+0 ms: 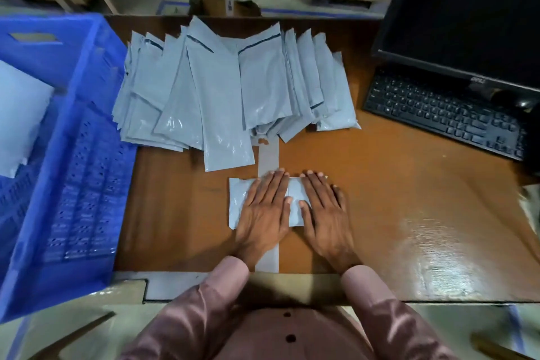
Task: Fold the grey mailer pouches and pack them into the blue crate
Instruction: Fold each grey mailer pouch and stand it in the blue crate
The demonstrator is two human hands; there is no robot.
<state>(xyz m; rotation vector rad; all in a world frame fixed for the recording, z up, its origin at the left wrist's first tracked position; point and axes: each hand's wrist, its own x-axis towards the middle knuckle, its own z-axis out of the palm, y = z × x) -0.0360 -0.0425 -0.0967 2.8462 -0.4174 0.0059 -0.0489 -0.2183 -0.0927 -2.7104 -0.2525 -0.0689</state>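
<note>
One pouch (238, 202) lies flat on the surface (394, 199) right in front of the person, apparently folded and being pressed. Left hand (263, 207) and right hand (323, 207) both lie palm-down on it, fingers straight, pressing rather than gripping. Beyond it, a large fanned pile (228, 88) of unfolded pouches waits, so most of the work is left. Crate (79, 155) sits to the left, touching the surface edge; something pale grey (20, 114) is inside, likely packed pouches, can't confirm count. Judgement: early stage, one fold in progress, not yet packed.
</note>
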